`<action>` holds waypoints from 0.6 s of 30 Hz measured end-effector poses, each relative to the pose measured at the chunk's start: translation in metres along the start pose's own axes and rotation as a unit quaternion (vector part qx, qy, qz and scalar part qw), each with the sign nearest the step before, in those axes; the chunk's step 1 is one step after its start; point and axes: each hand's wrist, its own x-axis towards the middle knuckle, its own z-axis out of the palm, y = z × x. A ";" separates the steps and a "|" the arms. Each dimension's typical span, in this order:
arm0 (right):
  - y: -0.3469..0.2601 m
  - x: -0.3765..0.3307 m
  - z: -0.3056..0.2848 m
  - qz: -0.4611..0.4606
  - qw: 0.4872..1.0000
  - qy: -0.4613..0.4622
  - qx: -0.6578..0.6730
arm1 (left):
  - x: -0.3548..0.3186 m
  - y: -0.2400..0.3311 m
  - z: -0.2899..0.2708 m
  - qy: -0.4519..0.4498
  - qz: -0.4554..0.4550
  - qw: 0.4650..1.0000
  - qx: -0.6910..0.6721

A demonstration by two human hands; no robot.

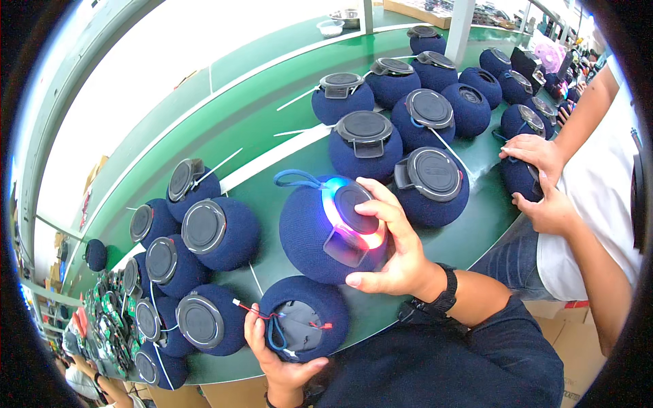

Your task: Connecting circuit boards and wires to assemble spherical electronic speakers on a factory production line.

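My right hand [411, 262] grips a round navy fabric-covered speaker [299, 231] from its right side, fingers on the dark round end and thumb lower down. A ring around that end glows blue, white and orange, and a blue cord loop sticks out at its upper left. Just below, my left hand [280, 367] is wrapped around the near left side of an open speaker housing [338, 302]. Its grey cavity faces up, showing a blue cord, red wires and a small white connector [236, 302] hanging out to the left.
Several finished-looking navy speakers [221, 234] crowd the green table [272, 163] on the left and far right. A pile of green circuit boards [109, 319] lies at the far left. Close on my right, a co-worker's hands [537, 163] hold another speaker. Metal posts [460, 30] rise behind.
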 end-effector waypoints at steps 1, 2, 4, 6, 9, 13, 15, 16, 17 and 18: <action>0.000 0.000 0.000 -0.001 1.000 0.000 -0.002 | 0.000 0.000 0.000 -0.001 0.001 1.000 -0.001; 0.001 0.001 0.000 -0.002 1.000 0.001 -0.003 | 0.001 0.001 0.000 0.000 0.003 1.000 0.004; 0.000 0.000 0.000 0.004 1.000 0.002 -0.005 | 0.001 0.001 -0.001 0.000 0.005 1.000 0.010; -0.001 0.000 -0.001 0.011 1.000 0.003 -0.006 | 0.002 0.001 -0.001 -0.002 0.008 1.000 0.021; -0.002 0.001 -0.002 0.010 1.000 0.005 -0.013 | 0.002 0.001 -0.001 -0.004 0.006 1.000 0.023; -0.003 0.002 -0.003 0.001 0.999 0.007 -0.044 | 0.001 0.001 0.001 0.002 0.008 1.000 0.017; -0.003 0.002 -0.003 0.000 0.999 0.006 -0.044 | 0.001 0.000 0.002 0.013 0.006 1.000 0.024; -0.004 0.002 -0.002 0.004 0.999 0.007 -0.037 | 0.001 0.000 0.002 0.016 0.005 1.000 0.025; -0.004 0.002 -0.002 0.008 0.999 0.007 -0.030 | 0.001 0.000 0.001 0.010 0.008 1.000 0.025; -0.005 0.002 -0.002 0.008 1.000 0.007 -0.029 | 0.002 0.000 0.000 0.005 0.011 1.000 0.025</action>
